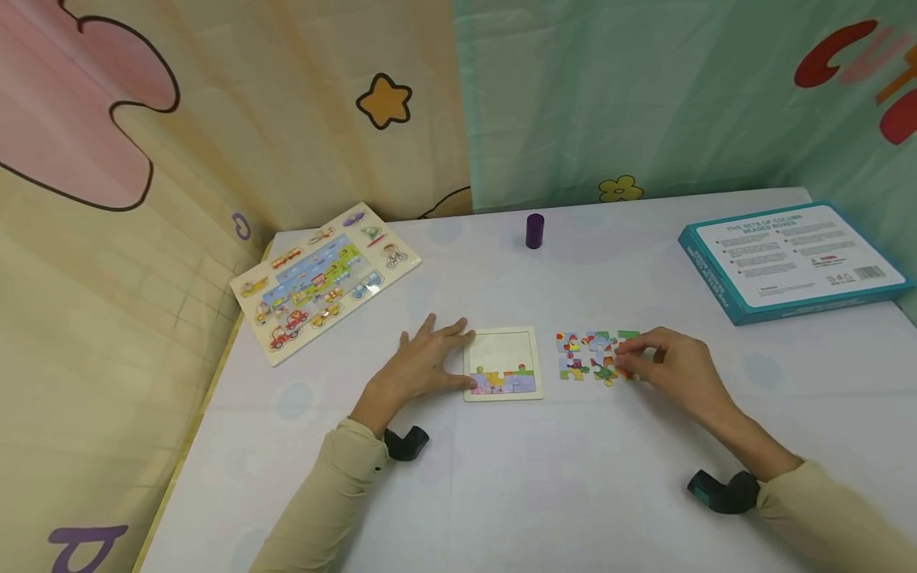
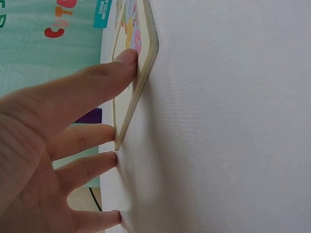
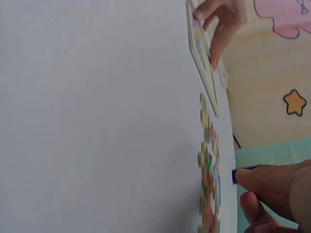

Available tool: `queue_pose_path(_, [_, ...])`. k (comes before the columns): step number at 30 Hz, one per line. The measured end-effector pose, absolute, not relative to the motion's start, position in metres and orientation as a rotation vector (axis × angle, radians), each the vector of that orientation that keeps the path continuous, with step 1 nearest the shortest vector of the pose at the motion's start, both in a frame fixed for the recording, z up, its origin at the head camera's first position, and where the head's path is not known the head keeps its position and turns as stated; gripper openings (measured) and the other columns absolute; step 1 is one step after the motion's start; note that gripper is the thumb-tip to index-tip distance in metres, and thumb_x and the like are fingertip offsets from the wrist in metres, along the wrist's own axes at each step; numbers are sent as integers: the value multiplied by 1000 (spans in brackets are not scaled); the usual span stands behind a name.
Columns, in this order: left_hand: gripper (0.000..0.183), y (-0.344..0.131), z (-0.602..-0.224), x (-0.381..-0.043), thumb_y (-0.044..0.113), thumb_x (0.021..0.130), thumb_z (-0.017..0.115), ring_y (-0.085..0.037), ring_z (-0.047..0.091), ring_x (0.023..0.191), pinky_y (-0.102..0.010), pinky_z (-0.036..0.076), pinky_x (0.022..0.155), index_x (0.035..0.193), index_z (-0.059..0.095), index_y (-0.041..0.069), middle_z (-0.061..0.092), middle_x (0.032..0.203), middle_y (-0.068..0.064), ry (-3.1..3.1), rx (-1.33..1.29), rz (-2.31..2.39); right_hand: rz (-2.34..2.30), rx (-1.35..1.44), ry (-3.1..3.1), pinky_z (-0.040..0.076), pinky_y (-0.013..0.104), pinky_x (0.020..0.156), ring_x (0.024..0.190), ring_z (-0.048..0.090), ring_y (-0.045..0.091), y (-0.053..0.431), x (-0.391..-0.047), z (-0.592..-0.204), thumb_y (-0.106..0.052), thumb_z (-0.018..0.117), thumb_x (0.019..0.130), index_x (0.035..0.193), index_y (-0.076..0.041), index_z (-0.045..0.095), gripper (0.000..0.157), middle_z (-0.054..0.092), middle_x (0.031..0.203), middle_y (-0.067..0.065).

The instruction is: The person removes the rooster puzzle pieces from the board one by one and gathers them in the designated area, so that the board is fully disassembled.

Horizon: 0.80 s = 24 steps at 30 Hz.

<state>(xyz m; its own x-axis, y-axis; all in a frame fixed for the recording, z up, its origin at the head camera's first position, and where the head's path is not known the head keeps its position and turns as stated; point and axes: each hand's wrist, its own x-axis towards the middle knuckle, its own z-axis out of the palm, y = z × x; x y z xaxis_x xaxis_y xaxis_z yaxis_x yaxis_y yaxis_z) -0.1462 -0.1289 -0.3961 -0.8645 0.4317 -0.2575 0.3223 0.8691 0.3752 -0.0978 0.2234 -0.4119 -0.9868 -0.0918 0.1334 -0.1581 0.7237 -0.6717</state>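
Observation:
A small square puzzle tray (image 1: 501, 333) lies on the table with a row of joined pieces (image 1: 503, 383) along its near side. My left hand (image 1: 424, 362) is at the tray's left side, its fingers spread. Its thumb (image 2: 127, 57) rests on the rim in the left wrist view. Right of the tray, several loose jigsaw pieces (image 1: 571, 368) lie in two rows. Over the right end of these rows is my right hand (image 1: 669, 368), thumb and forefinger bent a little. A gap shows between its fingertips in the right wrist view, and I see no piece there. The hand partly hides the rightmost pieces.
A larger picture board (image 1: 325, 282) with vehicles lies at the back left. At the back stands a purple cylinder (image 1: 534, 231). A flat teal-edged box (image 1: 795, 263) lies at the right. Printed curtains (image 1: 609, 95) hang behind the white table (image 1: 544, 469).

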Motion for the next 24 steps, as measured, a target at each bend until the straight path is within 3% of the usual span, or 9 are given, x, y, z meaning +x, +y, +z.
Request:
queue_pose_path(6, [87,-130,-395,-146,45,73,85,-45,9,147,-77,12,105,147,48,18,29,159,2,2695,568,464,1125,447,-2865,42,24,57,67,50,13,167,-107,-411,-5,77,81,95,-9,78,14,64,84,-3])
queue_pose_path(16, [93,-131,-394,-146,47,69,87,-45,8,147,-77,12,104,147,47,17,27,159,1,2680,591,462,1084,726,-2991,49,31,74,87,61,14,91,-112,-415,-18,78,83,109,-9,76,28,65,95,-3])
queue_pose_path(24, [98,-133,-395,-147,49,66,87,-45,7,147,-77,13,104,149,45,18,26,160,1,2673,600,461,1077,765,-2975,50,28,71,82,61,12,72,-113,-417,-13,79,82,103,-7,77,22,65,91,-3])
